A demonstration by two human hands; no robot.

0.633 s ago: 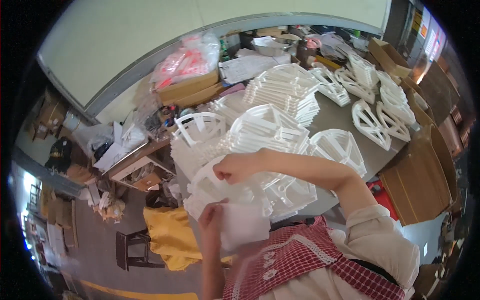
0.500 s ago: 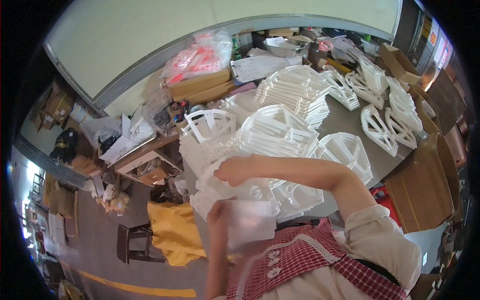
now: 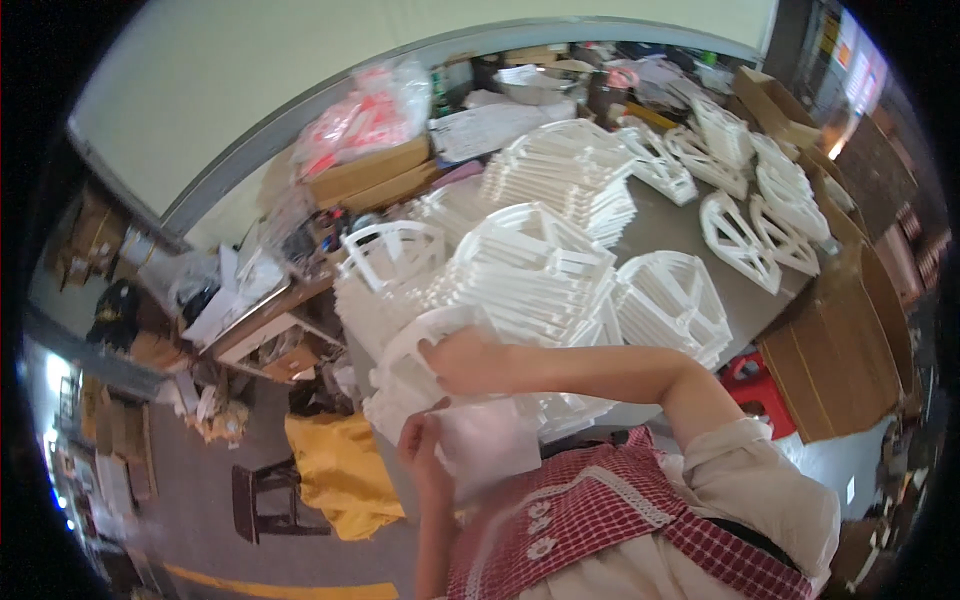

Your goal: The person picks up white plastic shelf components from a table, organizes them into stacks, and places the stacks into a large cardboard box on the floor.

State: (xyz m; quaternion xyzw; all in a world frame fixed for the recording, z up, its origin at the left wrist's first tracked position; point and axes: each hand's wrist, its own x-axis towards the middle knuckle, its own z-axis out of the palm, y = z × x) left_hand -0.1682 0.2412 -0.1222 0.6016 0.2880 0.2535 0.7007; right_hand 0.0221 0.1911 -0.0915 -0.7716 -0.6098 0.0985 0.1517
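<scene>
My left hand (image 3: 422, 437) is closed on the edge of a thin, translucent white sheet (image 3: 490, 437), held low in front of my apron. My right hand (image 3: 462, 362) reaches across from the right with its fingers curled in, over a curved white plastic frame (image 3: 400, 350) on the near left part of the table. Whatever is between those fingers, if anything, is too small and blurred to make out. Just beyond my right forearm rises a tall stack of white fan-shaped plastic frames (image 3: 530, 260). Another stack of frames (image 3: 675, 305) leans to its right.
More white frames (image 3: 740, 240) lie at the right of the grey table (image 3: 655, 225). A large cardboard box (image 3: 840, 345) and a red stool (image 3: 755, 395) stand right of it. Plastic bags (image 3: 370, 110) and papers (image 3: 500, 125) line the back. At left, yellow cloth (image 3: 345, 475) hangs beside a dark stool (image 3: 265, 500).
My right hand has shifted slightly down and closer to the left hand, over the curved frame. The sheet stays in my left hand, tilted a little. The whole view has turned slightly.
</scene>
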